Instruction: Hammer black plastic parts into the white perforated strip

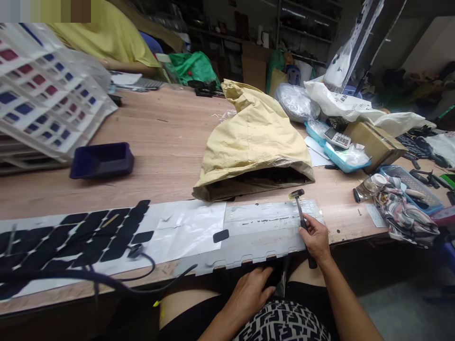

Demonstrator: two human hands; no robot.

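Note:
My right hand (315, 239) is closed around the handle of a small hammer (299, 206). The hammer's head points away from me, above the right end of a pale grey sheet (263, 237) with a notched front edge. On that sheet lies a rounded black piece (221, 236). Below the table's front edge, over my lap, is my left hand (250, 290); its thumb stands apart from the forefinger, and the other fingers are partly hidden. I see nothing held in it. A yellow cloth bag (256, 137) lies beyond the sheet, its dark mouth facing me.
Black flat pieces (117, 232) cover white paper (177, 227) at left, crossed by a black cable (106, 279). A purple tray (102, 161) and white crate (46, 90) stand behind. At right are a jar (371, 187), calculator (337, 138) and patterned cloth (405, 213). Another person's yellow shirt (106, 38) shows.

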